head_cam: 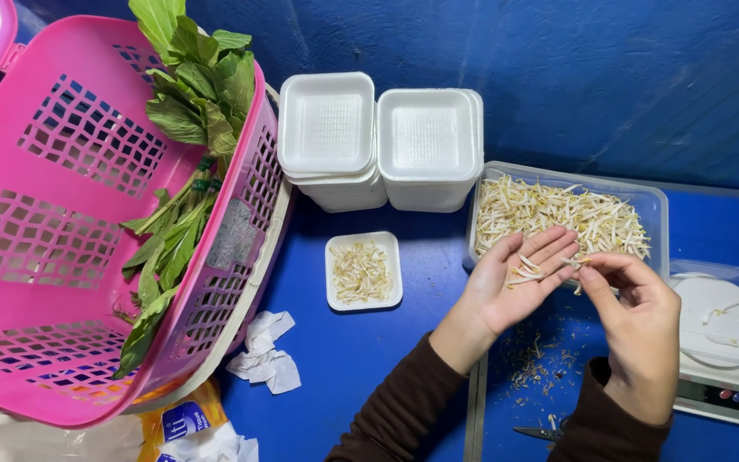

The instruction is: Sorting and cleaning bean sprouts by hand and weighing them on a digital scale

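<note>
The left hand (519, 278) lies palm up, fingers spread open, cradling a few bean sprouts (525, 272). The right hand (635, 312) pinches one sprout between thumb and forefinger, just beside the left fingertips. Both hover over the near edge of a clear tub (656, 205) of sprouts. Left sits a small white foam tray (363, 272) holding sprouts; beyond it, two stacks of foam trays (382, 141). A white scale (718, 342) stands right; a pink basket (70, 222) holding leafy greens (190, 128) stands far left.
</note>
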